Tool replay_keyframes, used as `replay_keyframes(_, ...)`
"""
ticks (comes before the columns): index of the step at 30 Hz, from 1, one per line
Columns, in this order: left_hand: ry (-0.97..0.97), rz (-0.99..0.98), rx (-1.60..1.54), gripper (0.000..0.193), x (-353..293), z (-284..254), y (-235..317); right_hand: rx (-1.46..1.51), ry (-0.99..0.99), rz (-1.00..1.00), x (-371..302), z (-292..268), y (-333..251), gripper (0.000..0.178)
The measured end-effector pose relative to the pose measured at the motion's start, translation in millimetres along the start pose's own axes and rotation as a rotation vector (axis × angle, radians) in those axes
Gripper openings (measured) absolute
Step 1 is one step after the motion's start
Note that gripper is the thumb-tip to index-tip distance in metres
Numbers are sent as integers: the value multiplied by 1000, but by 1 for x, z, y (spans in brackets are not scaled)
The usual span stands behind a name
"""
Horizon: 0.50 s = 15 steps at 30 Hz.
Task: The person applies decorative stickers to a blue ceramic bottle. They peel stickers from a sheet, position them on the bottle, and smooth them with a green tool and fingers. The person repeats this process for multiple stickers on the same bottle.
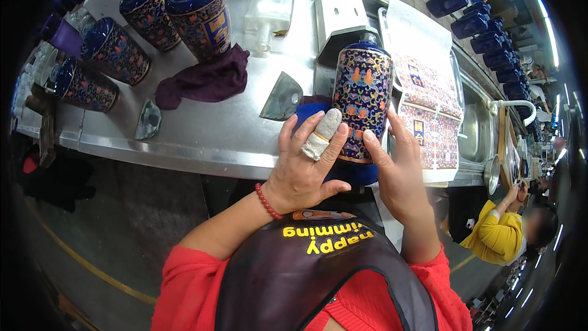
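A dark blue bottle (362, 95) with a colourful floral pattern leans back in front of me, its neck pointing away. My right hand (399, 162) grips its lower right side, thumb on the front and fingers round the edge. My left hand (309, 159) has its fingers spread at the bottle's lower left. One finger wears a grey-white cloth finger cover (323, 135) and rests against the patterned surface. Under the bottle is a blue pad (355, 173), partly hidden. Sheets of printed floral decals (427, 116) lie just right of the bottle.
Several patterned bottles (202, 15) stand at the left of the metal table (184, 153). A purple cloth (211, 79), thin scraper-like pieces (283, 97), a clear container (269, 9) and a white holder (343, 12) lie nearby. At right are a sink (471, 138) and a person in yellow (499, 233).
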State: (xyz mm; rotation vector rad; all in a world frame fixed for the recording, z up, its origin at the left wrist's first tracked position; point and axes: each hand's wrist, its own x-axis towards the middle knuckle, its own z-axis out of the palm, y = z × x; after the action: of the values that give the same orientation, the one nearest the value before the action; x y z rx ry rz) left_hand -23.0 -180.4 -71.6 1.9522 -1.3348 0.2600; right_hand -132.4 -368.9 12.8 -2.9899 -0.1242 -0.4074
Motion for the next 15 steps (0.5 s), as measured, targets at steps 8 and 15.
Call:
replay_keyframes(8,56,-44,-79,76,12,-3,-5,-56,-20,91,17,-7,3,55)
replay_keyframes(15,88,-12,-25,63,14,0,-3,-89,3,50,26,-7,6,58)
